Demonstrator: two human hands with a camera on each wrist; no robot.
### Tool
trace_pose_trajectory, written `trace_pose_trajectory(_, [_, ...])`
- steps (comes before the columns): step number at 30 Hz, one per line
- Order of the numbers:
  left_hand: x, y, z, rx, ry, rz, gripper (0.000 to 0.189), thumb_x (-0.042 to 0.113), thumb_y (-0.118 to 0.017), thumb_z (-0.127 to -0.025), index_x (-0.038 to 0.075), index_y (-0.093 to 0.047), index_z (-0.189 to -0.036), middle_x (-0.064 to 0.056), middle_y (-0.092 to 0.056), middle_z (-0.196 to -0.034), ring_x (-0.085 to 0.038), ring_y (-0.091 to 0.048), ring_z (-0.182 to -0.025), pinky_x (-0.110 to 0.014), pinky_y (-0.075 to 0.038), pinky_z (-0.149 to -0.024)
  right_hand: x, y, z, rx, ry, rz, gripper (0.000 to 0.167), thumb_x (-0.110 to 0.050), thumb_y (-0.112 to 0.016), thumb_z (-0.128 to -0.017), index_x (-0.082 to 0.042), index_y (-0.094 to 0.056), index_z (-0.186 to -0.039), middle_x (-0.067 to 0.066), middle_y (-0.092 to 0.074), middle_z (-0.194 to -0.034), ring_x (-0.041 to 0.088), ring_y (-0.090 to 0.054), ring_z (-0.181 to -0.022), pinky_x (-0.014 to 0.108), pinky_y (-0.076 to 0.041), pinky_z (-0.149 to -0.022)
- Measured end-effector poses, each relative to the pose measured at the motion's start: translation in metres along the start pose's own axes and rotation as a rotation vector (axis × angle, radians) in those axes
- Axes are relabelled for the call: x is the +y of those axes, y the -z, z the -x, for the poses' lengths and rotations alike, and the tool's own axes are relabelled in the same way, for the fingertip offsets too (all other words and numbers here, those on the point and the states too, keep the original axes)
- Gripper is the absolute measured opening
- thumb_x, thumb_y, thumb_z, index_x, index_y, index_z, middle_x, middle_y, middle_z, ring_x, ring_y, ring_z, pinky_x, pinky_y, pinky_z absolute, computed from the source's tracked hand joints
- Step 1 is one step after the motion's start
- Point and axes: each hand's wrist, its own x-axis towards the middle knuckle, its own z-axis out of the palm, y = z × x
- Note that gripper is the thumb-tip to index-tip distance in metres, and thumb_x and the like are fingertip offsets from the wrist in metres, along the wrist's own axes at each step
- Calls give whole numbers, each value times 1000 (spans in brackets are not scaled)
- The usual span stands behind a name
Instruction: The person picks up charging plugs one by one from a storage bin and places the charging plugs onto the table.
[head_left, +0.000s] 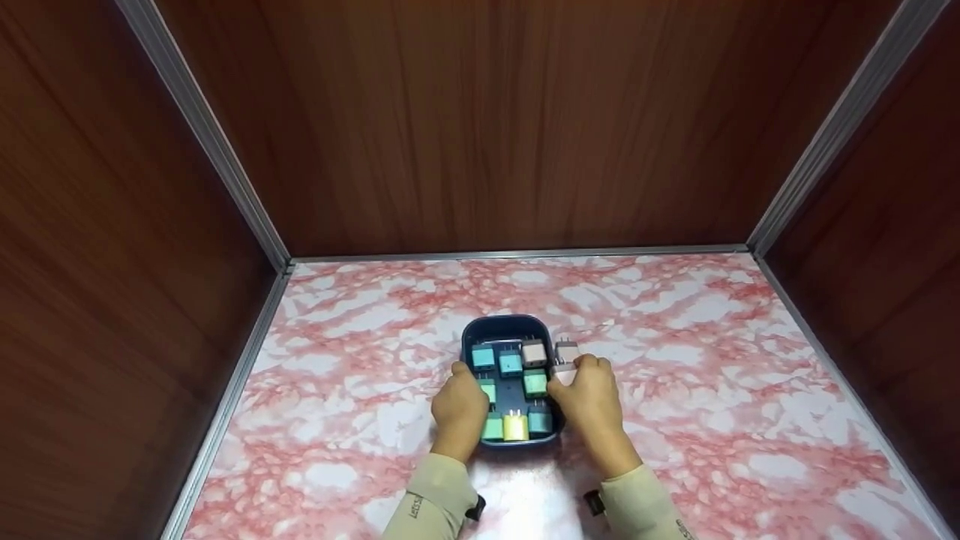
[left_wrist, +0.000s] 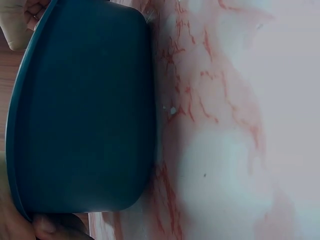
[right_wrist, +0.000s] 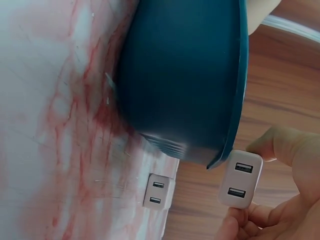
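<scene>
A dark blue plastic bin (head_left: 510,442) stands on the table with several USB wall chargers in it: light blue (head_left: 483,357), green (head_left: 535,383), yellow (head_left: 515,427) and pale pink (head_left: 533,352) among them. My left hand (head_left: 459,409) grips the bin's left rim, its fingers on the rim in the left wrist view. Between thumb and fingers, my right hand (head_left: 596,401) pinches a pale pink charger (right_wrist: 241,179) right at the bin's right rim, its two USB ports showing. Another pale pink charger (right_wrist: 159,192) lies on the table just outside the bin.
The table (head_left: 697,375) has a red and white marbled top. Brown wood panels (head_left: 510,127) wall it in at the back and both sides, with grey metal strips (head_left: 525,256) along the edges.
</scene>
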Motion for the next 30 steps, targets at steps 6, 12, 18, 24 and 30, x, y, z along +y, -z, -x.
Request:
trace_pose_trajectory(6, [0, 1, 1, 2, -3, -12, 37, 8, -62, -91, 1, -57, -127, -12, -73, -82, -30, -69, -70, -49, -53, -60, 4, 1, -3, 2, -6, -5, 52, -27, -77, -77, 8, -63, -113, 27, -60, -108, 42, -62, -97, 53, -51, -88])
trace_pose_trajectory(12, [0, 1, 0, -12, 5, -8, 31, 8, -61, -91, 2, -57, -121, -12, -73, -82, -31, -70, -71, -49, -54, -60, 10, 1, -5, 8, -27, -1, 52, -27, -76, -77, 9, -62, -112, 27, -59, -108, 44, -63, -96, 54, -51, -87])
trace_pose_trajectory(18, [1, 1, 0, -1, 3, -4, 26, 8, -61, -91, 3, -57, -117, -13, -74, -86, -32, -72, -74, -51, -55, -63, 15, -2, -6, 7, -40, 1, 51, -25, -75, -76, 9, -62, -111, 28, -59, -108, 45, -63, -95, 55, -51, -87])
trace_pose_trajectory(24, [2, 2, 0, -2, 6, -2, 27, 9, -61, -91, 3, -57, -117, -13, -74, -85, -32, -72, -74, -50, -55, -63, 20, -4, -8, 12, -37, 7, 48, -22, -74, -78, 11, -62, -111, 30, -58, -108, 48, -63, -96, 58, -51, -87])
trace_pose_trajectory(30, [0, 1, -1, -5, 8, 1, 27, 9, -61, -91, 3, -57, -117, -13, -74, -86, -32, -72, -74, -51, -55, -63, 26, -6, -8, 12, -25, 4, 46, -21, -73, -79, 12, -62, -109, 32, -59, -108, 49, -62, -98, 58, -50, -89])
